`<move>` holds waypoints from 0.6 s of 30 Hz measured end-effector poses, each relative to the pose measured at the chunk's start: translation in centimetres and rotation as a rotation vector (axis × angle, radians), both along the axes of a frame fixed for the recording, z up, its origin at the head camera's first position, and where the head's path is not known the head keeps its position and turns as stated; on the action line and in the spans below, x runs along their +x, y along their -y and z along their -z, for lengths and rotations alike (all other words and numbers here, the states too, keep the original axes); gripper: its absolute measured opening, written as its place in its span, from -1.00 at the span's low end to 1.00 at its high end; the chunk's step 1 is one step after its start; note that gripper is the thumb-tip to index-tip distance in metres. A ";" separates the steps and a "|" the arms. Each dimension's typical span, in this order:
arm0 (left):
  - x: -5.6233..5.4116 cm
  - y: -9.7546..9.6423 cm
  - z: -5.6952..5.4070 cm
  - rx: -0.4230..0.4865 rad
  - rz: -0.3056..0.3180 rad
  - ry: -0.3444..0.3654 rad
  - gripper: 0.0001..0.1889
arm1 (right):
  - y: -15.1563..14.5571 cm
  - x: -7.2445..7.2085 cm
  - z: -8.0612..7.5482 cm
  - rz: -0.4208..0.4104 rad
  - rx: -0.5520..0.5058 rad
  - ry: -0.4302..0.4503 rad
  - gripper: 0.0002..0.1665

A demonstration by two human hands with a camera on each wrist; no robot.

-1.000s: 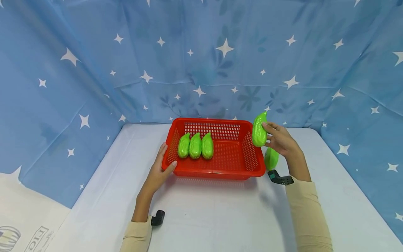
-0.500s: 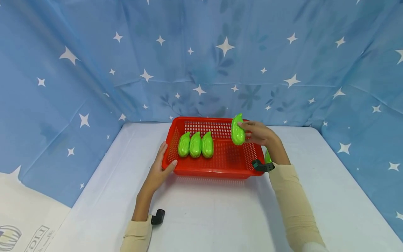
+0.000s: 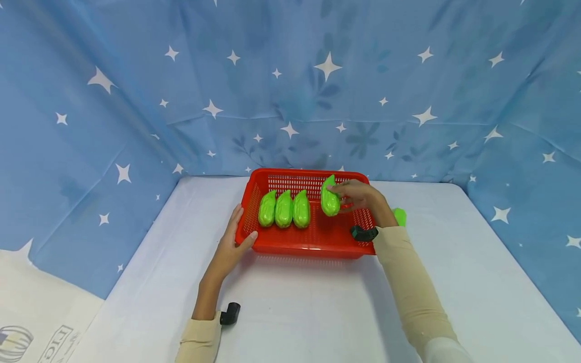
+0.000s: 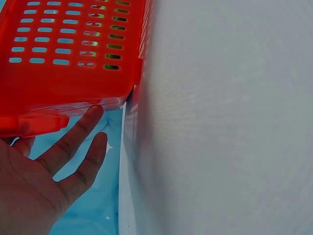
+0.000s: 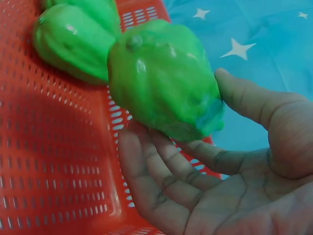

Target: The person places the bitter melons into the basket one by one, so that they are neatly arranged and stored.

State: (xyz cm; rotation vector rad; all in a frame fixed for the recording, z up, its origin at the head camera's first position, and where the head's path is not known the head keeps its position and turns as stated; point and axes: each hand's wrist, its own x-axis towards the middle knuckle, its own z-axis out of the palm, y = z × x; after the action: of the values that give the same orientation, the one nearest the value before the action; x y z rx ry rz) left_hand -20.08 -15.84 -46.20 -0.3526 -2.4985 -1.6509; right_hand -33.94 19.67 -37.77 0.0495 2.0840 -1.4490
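Observation:
My right hand (image 3: 356, 194) pinches a bright green, bumpy bitter melon (image 3: 330, 199) between thumb and fingertips. It is held upright over the right half of a red plastic basket (image 3: 313, 247). In the right wrist view the held bitter melon (image 5: 164, 78) shows its rounded, ridged end. Three similar bitter melons (image 3: 284, 209) lie side by side in the basket's left part. My left hand (image 3: 229, 249) rests at the basket's left front corner; in the left wrist view its fingers (image 4: 73, 144) stretch loosely along the slotted red wall.
Another green piece (image 3: 400, 216) lies on the white table (image 3: 308, 307) right of the basket, mostly hidden behind my right forearm. A blue star-patterned curtain (image 3: 290, 85) stands directly behind the table and along both sides.
My right hand has carried the bitter melon leftward from outside the basket's right rim to over its inside, then a little lower. The left hand stays at its corner.

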 end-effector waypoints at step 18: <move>0.1 -0.1 0.1 -0.011 -0.006 -0.012 -0.16 | 2.7 -1.4 1.5 -0.047 0.226 0.150 -0.48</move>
State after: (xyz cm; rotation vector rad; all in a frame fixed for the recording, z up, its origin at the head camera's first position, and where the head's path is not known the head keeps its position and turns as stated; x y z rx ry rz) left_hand -19.96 -15.74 -46.29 -0.3547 -2.4990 -1.6282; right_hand -35.37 17.02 -39.27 0.1913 2.1006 -1.1405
